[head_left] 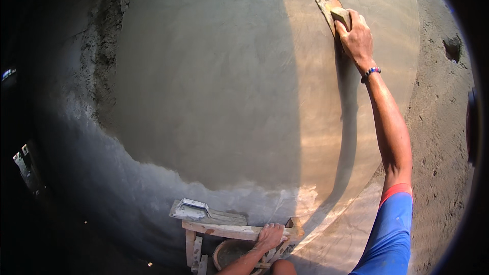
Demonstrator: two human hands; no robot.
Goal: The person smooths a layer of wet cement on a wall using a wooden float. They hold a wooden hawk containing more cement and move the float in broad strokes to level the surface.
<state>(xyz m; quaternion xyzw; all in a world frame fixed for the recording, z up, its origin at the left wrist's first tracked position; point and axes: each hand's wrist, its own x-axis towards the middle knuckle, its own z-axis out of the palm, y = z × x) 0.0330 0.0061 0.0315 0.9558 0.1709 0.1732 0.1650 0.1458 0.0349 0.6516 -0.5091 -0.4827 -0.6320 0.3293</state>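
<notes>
My right hand (357,40) reaches far forward, closed round the handle of a plastering float (329,6) with cement-smeared edges. The float lies against a broad area of smooth, damp-looking grey cement plaster (214,71). Low in the picture, my left hand (271,235) grips the top bar of a rough wooden stand (224,229). To the left of that hand, a metal trowel (192,209) with a raised handle rests at the stand's corner, its blade crusted with cement.
A round bucket (224,254) sits beneath the stand, partly hidden by my left forearm. Rougher cement (438,122) with a dark hole (452,49) borders the smooth area on the right. At the left runs a ragged plaster edge (104,56), with deep shadow beyond.
</notes>
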